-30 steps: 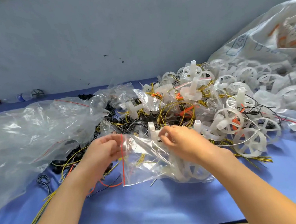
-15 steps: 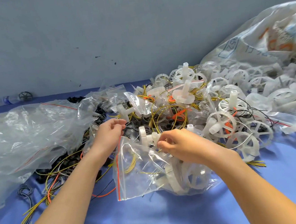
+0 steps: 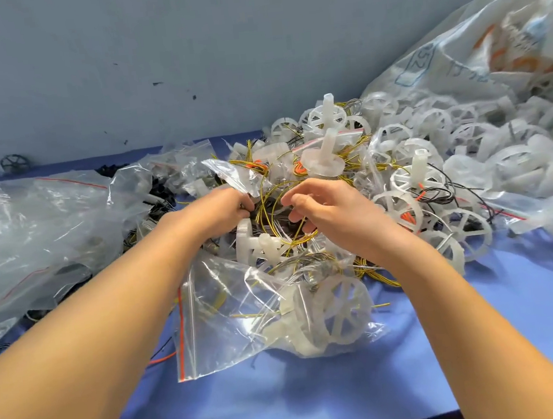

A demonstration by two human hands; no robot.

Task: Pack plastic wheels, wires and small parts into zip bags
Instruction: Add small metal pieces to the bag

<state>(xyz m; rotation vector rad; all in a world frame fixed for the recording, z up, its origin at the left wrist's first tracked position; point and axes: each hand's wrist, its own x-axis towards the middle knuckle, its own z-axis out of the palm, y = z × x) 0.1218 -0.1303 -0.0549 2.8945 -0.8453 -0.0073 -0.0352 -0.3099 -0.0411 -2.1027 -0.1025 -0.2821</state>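
- Lying on the worktop [image 3: 320,397] just below both hands, the bag [image 3: 231,318] holds a wheel [image 3: 342,307] and some wire. Neither hand touches it, and I cannot tell whether its red zip edge, facing left, is sealed.
- A hard tug looks risky. The yellow wire loop [image 3: 264,193] runs down into the pile [image 3: 410,176], so pulling could drag wheels and other strands along, or kink the wire.
- With nothing holding the bag, anything dragged loose could land on it or shove it. If the mouth is open, the contents may slip out.
- The right hand [image 3: 329,211] has curled fingers, with thumb and forefinger pinching the loop's right side.
- The left hand [image 3: 218,211] has fingers curled at the loop's left side. Its tips are buried in the tangle, so I cannot tell whether it grips the wire.
- The hands sit near each other over the tangle, not touching.
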